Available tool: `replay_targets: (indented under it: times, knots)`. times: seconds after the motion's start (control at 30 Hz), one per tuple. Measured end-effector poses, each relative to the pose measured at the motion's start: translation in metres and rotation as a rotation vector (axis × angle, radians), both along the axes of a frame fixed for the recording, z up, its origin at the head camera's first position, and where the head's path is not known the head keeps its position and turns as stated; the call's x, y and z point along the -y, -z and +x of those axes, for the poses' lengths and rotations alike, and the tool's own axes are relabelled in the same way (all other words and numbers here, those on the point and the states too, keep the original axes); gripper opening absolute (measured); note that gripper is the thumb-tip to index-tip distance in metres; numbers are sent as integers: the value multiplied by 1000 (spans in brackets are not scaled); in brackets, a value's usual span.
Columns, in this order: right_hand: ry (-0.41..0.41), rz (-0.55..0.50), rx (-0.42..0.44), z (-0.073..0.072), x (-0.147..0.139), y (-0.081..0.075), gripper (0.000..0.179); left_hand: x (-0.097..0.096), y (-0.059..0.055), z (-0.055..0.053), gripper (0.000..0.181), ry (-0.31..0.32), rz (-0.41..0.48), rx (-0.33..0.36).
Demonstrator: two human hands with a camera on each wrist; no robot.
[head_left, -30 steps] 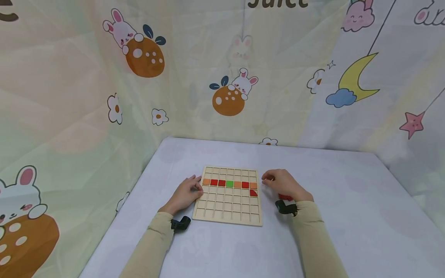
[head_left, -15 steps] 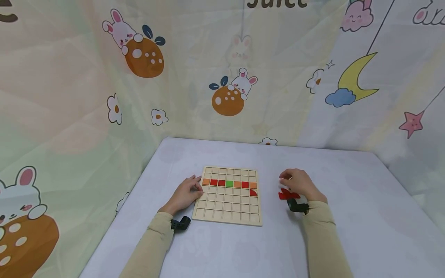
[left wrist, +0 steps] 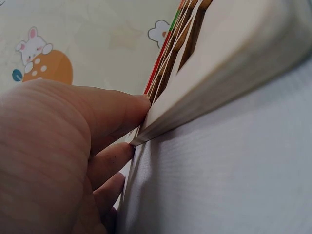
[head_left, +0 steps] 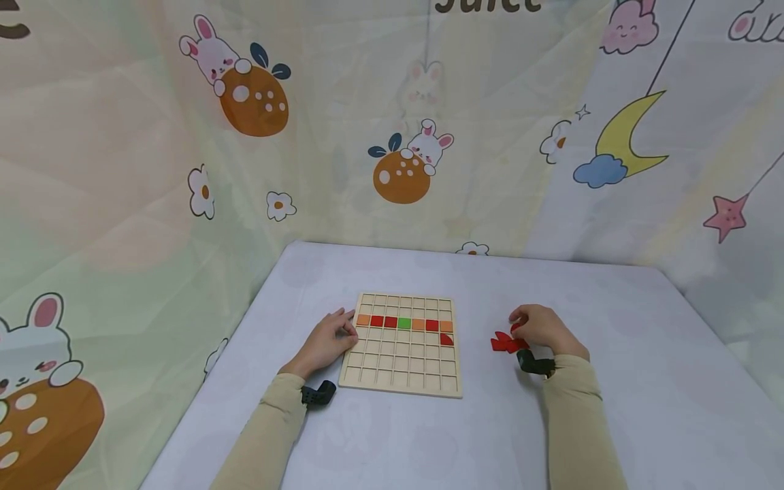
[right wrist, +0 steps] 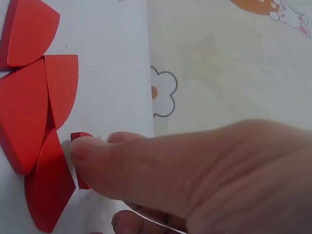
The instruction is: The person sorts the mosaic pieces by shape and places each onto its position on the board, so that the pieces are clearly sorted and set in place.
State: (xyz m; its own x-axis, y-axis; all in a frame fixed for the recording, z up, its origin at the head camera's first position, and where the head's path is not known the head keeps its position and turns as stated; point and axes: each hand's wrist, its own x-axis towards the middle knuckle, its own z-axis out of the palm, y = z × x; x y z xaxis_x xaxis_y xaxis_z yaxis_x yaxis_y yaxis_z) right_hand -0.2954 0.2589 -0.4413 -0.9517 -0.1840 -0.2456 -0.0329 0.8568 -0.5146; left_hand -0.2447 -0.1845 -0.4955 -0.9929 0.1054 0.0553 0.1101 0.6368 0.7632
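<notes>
Just beside smooth, curved-edged red wedges (right wrist: 22, 112) on the white tabletop (head_left: 392, 435), the fingers of my right hand (head_left: 545, 328) are clamped on a red piece (right wrist: 83, 182), mostly hidden. The fingers of my left hand (head_left: 323, 346) pinch the edge of the wooden grid board (head_left: 400, 390), which bears a row of coloured squares (head_left: 404, 324).

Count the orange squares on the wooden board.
3, in one row of the board: a left-end orange square, a middle orange square just right of the green square, and a right-end orange square. None looks hidden.
</notes>
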Motion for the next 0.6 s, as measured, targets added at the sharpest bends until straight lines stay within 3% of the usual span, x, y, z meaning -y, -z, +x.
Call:
replay_targets:
  times: [0.23, 0.6]
  knots:
    - [37, 18, -5, -2, -2, 3, 29, 0, 0, 0, 11, -5, -1, 1]
    - [30, -7, -35, -2, 1, 9, 28, 0, -1, 0, 11, -1, 3, 3]
